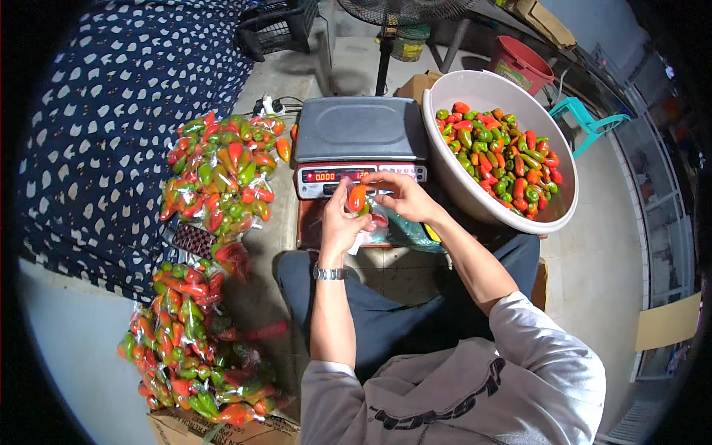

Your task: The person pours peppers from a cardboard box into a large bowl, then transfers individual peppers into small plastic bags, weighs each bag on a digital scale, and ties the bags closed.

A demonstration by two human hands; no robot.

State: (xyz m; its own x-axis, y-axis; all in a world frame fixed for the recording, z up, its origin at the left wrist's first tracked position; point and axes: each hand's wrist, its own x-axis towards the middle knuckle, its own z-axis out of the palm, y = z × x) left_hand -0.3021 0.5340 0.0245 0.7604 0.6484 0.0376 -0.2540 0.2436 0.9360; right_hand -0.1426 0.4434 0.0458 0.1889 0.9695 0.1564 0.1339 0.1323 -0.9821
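My left hand (344, 222) holds a small clear plastic bag (378, 232) in front of the scale's display. An orange-red pepper (357, 198) shows at the bag's upper part, with a bit of green pepper just below it. Bent over the same spot, my right hand (409, 197) has its fingers apart and curved close to the pepper and the bag's mouth; whether they grip the plastic is unclear. Behind both hands stands a digital weighing scale (361, 130) with a grey platform and lit red digits. Green plastic (410, 231) lies under my right wrist.
A large whitish tub (523, 223) of red and green peppers (495, 156) stands tilted at right. Bagged peppers (222, 167) are piled at left, with more bags (189, 339) nearer, above a cardboard box (222, 431). Behind are a fan (409, 11), a red bucket (523, 64) and a teal stool (581, 122).
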